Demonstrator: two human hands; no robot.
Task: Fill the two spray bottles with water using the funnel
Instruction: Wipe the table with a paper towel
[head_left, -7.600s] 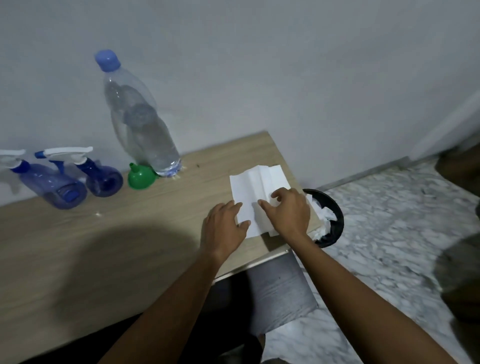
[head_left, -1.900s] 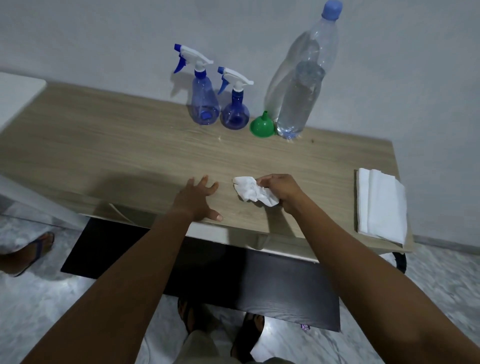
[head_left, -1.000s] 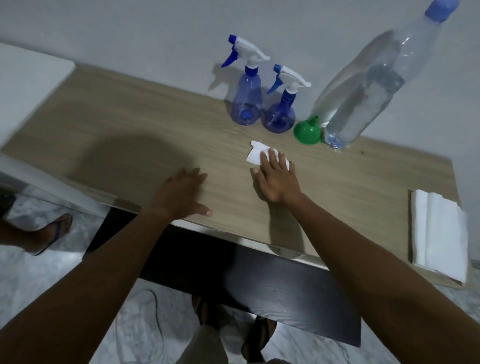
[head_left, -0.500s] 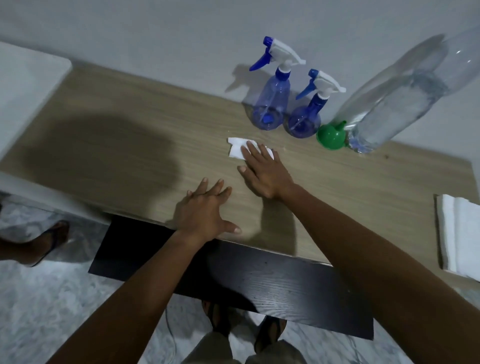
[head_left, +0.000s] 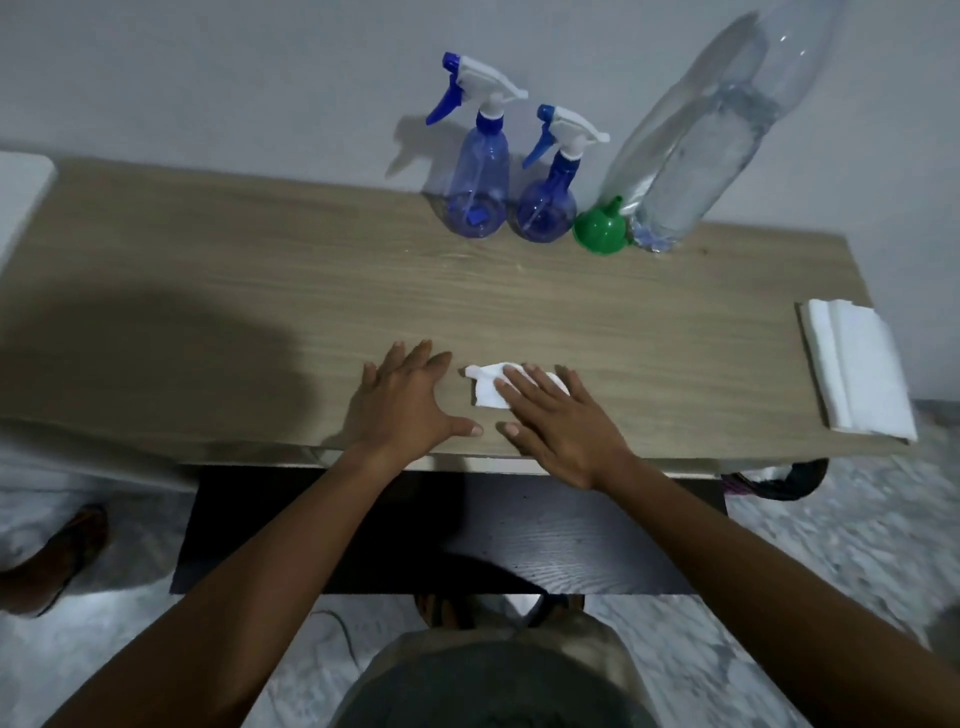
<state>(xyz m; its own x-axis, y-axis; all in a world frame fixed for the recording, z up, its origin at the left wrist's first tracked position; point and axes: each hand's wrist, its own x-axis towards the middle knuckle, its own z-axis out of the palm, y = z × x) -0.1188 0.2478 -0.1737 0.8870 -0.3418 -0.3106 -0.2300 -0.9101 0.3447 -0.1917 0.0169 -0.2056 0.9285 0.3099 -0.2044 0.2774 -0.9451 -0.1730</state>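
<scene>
Two blue spray bottles stand capped at the back of the wooden table (head_left: 260, 270), a taller one (head_left: 478, 176) and a rounder one (head_left: 546, 202) to its right. Beside them a green funnel (head_left: 600, 228) lies mouth-down against a large clear water bottle (head_left: 696, 156), whose cap is out of frame. My right hand (head_left: 561, 421) presses flat on a crumpled white tissue (head_left: 488, 387) near the table's front edge. Left of it, my left hand (head_left: 408, 402) rests flat on the wood with fingers spread.
A stack of folded white paper towels (head_left: 857, 374) lies at the table's right end. A dark bin (head_left: 795, 475) shows below that corner. A white surface (head_left: 21, 182) adjoins the table's left end. Another person's foot (head_left: 57, 561) stands on the marble floor at left.
My right hand has dragged the tissue from just in front of the spray bottles back toward the front edge. My left hand stays flat on the table. The view has tilted down.
</scene>
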